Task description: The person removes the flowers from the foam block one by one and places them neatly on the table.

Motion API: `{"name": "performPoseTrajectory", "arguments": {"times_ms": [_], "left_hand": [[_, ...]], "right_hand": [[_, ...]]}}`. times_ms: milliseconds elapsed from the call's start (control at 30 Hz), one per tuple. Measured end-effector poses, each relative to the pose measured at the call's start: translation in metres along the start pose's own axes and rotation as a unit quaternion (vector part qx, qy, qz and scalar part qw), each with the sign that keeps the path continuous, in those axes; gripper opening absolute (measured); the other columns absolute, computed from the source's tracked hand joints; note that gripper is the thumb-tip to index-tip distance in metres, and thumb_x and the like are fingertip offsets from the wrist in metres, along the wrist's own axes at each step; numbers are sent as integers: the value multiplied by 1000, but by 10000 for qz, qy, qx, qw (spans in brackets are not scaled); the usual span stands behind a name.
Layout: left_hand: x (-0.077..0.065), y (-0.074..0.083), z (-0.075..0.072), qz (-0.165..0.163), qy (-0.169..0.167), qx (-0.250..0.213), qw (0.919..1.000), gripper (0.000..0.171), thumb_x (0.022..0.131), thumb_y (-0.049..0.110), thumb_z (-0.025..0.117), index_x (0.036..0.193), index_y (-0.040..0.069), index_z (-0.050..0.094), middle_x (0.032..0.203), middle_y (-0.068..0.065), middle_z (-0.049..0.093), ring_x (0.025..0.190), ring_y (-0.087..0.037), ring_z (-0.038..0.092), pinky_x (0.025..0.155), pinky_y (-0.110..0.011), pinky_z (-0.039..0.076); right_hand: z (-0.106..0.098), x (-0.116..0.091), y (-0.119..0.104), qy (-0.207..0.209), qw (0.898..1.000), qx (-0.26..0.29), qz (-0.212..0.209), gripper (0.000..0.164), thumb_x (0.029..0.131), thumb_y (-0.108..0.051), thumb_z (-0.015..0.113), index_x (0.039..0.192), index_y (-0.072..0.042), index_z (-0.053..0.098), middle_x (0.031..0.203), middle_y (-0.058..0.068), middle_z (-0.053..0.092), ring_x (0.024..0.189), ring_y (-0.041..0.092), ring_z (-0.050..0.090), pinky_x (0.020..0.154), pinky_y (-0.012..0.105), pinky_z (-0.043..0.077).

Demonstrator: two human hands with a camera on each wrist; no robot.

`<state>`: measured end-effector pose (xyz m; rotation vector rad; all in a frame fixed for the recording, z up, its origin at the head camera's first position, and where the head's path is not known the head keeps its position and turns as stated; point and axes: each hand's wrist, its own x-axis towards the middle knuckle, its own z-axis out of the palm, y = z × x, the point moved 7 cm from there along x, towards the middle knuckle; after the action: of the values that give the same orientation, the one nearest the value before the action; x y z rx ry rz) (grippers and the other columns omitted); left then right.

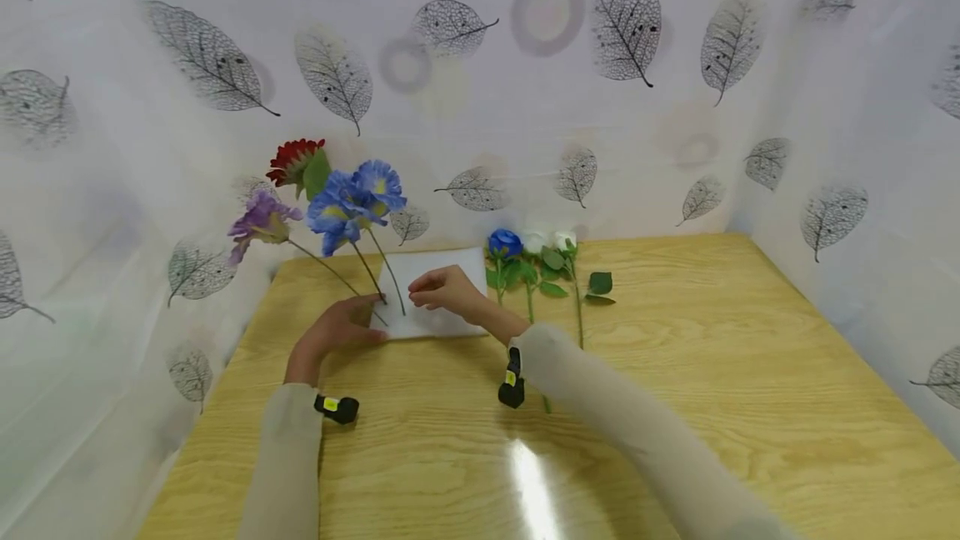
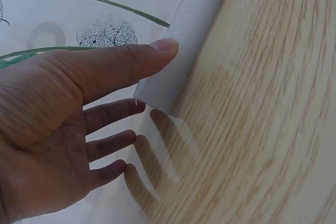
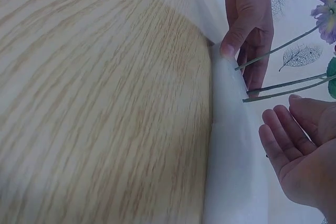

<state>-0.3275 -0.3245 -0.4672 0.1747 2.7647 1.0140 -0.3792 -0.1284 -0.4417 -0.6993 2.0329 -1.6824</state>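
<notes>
A flat white foam block [image 1: 442,325] lies toward the back left of the table. My left hand [image 1: 339,328] grips its front left corner, thumb [image 2: 165,45] on the front edge and fingers around the left side. Thin green stems stand in the foam, leaning left. They carry a purple flower [image 1: 261,223], blue flowers [image 1: 352,200] and a red flower [image 1: 294,162] with a green leaf. Over the foam, just right of the stems, my right hand [image 1: 455,293] holds nothing; its fingers are loosely bent, as the right wrist view shows [image 3: 310,150].
Right of the foam lie a blue rose [image 1: 504,242] and white roses [image 1: 564,242] with long stems and green leaves, partly behind my right forearm. A loose leaf piece [image 1: 600,283] is beside them. Leaf-printed white sheeting [image 1: 517,148] surrounds the wooden table [image 1: 675,340] at back and sides.
</notes>
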Motion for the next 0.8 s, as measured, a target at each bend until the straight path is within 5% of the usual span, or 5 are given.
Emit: {"name": "performPoseTrajectory", "arguments": {"times_ms": [300, 800], "left_hand": [[-1, 0, -1, -54, -20, 32, 10000, 85, 87, 39, 81, 155, 8, 43, 159, -26, 39, 147, -50, 33, 119, -65, 29], [-2, 1, 0, -13, -55, -83, 9999, 87, 86, 40, 82, 156, 8, 42, 160, -27, 36, 147, -51, 31, 117, -67, 30]], "right_hand": [[11, 11, 7, 151, 9997, 173, 68, 25, 92, -1, 72, 115, 9, 73, 106, 20, 77, 80, 4, 69, 82, 34, 63], [22, 19, 13, 445, 9988, -110, -154, 19, 90, 0, 75, 108, 7, 76, 102, 22, 77, 73, 2, 66, 72, 22, 60]]}}
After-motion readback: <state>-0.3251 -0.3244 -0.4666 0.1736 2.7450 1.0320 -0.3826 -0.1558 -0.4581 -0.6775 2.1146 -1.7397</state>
